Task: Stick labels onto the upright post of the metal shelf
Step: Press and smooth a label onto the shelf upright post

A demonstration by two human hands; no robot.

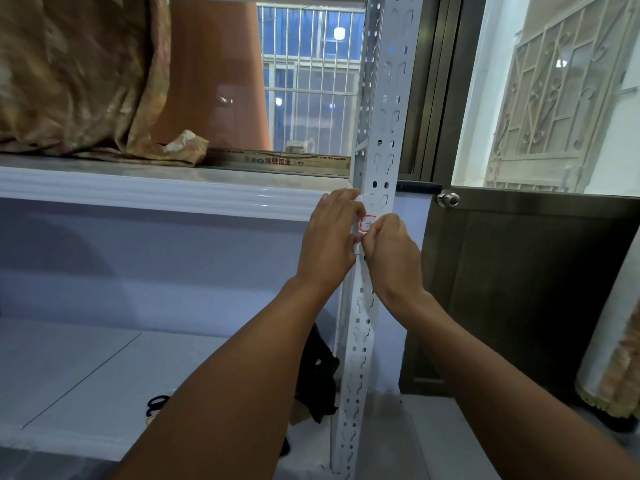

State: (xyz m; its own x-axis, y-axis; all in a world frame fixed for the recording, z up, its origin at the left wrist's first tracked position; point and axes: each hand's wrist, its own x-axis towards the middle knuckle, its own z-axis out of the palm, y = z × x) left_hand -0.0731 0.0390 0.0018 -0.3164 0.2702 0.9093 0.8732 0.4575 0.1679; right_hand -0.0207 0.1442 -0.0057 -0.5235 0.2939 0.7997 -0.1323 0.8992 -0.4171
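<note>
You face a white-painted metal upright post (pixel 381 133), smooth with a dull sheen and punched with slots and holes. On it, between your hands, sits a white paper label (pixel 367 224) with a red printed border. Left of the post, the shelf edge (pixel 156 195) is glossy white and ribbed. Above that shelf lies crumpled, patterned brown cloth (pixel 76 74), soft and matt. Right of the post, the dark door (pixel 519 289) looks like matt wood grain, with a shiny metal knob (pixel 447 198).

Two hands (pixel 360 237), one post (pixel 388 109), seemingly one label (pixel 367 223)
</note>
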